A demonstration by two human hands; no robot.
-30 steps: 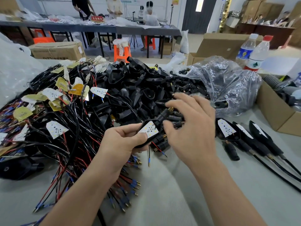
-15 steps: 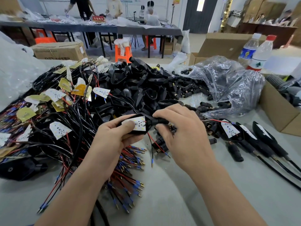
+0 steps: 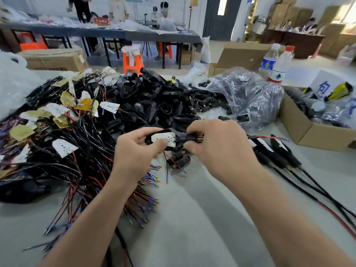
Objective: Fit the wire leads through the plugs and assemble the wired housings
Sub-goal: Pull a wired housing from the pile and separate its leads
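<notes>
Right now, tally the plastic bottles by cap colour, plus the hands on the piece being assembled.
White-capped bottle: 1
Red-capped bottle: 1
Left hand, holding the housing: 1
Right hand, gripping the plug: 1
Total: 4

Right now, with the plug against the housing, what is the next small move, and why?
Probably press the plug home into the housing's end with the right hand while the left hand steadies it. The plug lies in line with the housing, pinched in the right fingers, and loose leads hang below.
</notes>
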